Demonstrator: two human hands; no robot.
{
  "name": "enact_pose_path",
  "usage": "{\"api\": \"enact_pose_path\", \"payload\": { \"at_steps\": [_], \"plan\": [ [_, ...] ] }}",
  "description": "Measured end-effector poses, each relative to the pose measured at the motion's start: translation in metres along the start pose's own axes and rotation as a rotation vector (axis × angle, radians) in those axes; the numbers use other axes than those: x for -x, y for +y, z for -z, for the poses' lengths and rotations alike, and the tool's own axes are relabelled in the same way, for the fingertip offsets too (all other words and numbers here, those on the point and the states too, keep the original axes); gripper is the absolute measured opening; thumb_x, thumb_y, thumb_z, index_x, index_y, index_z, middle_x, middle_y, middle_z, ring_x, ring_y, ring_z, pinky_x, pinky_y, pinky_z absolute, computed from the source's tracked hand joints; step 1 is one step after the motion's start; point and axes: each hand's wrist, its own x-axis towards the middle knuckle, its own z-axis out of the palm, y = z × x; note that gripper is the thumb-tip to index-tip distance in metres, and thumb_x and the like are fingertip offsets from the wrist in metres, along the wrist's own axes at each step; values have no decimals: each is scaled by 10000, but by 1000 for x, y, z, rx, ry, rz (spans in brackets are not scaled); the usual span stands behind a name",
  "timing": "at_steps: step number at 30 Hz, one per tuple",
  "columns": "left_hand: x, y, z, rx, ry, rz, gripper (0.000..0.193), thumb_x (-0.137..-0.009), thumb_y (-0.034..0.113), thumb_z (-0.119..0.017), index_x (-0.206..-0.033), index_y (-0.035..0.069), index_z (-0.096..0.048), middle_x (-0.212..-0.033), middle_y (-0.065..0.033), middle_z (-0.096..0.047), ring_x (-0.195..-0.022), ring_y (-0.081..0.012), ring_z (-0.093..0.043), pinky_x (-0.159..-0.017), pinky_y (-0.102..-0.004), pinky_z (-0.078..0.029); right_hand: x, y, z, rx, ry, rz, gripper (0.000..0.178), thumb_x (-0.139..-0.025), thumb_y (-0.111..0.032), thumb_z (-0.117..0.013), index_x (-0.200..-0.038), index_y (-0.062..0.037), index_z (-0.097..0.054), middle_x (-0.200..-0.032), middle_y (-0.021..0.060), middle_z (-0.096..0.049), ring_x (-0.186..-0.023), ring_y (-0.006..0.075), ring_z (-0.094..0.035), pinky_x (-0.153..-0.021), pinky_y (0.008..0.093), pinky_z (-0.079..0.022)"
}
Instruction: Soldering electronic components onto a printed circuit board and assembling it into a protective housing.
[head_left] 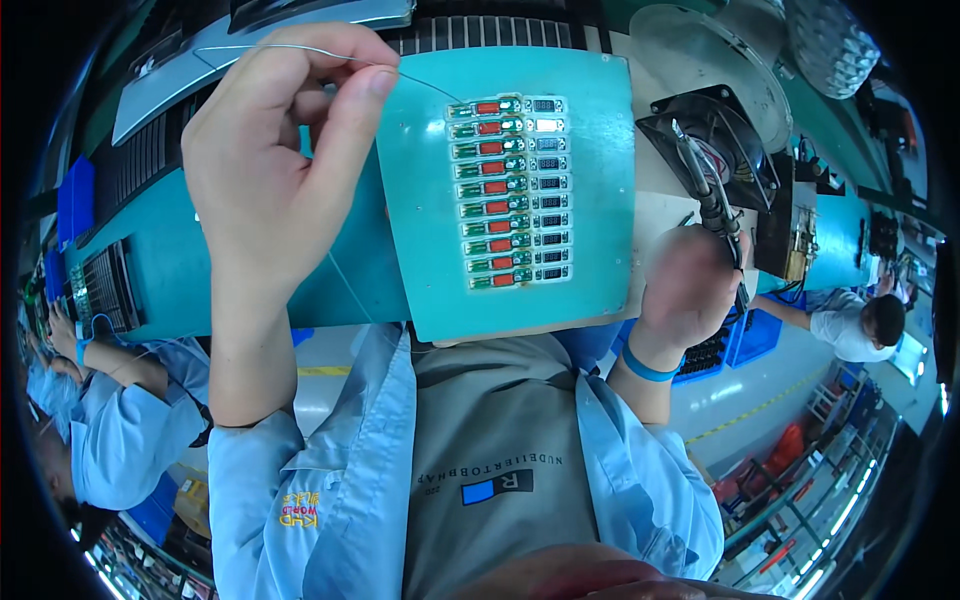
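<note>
Teal board (600,200) bears modules (497,187); your left hand (262,150) pinches wire (430,84), right hand (690,285) grips soldering iron (710,195); lettering (302,510) marks your jacket (355,470).

grey floor (715,402) with yellow stripes (325,371), strip lights (853,506)

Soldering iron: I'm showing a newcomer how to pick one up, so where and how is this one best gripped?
Probably by the rear handle of the soldering iron, coming from the person's side, where the right hand holds it. Its slender metal front points away from the person, over the fan in this view, and may be hot, so fingers should stay behind it.
</note>
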Motion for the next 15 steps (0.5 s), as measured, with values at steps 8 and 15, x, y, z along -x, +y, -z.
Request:
{"api": "enact_pose_path", "payload": {
  "at_steps": [8,15],
  "plan": [
    [-12,6,1,-5,115,-25,119,-893,-31,-716,-1010,-10,-720,-874,-18,-725,-539,-27,-387,-490,-156,-284,4,-8,-15,161,84,76,458,-1032,-349,-624,-1370,-41,-609,-1078,165,-696,-897,195,-588,-786,309,-445],
    [-24,4,-12,-51,3,-73,162,-854,-74,-635,-978,-3,-712,-860,-43,-658,-564,-105,-438,-499,-215,-359,14,-18,-67,842,69,156,446,-930,-282,-766,-1227,26,-639,-967,181,-712,-774,250,-663,-723,336,-541]
  ]
}}
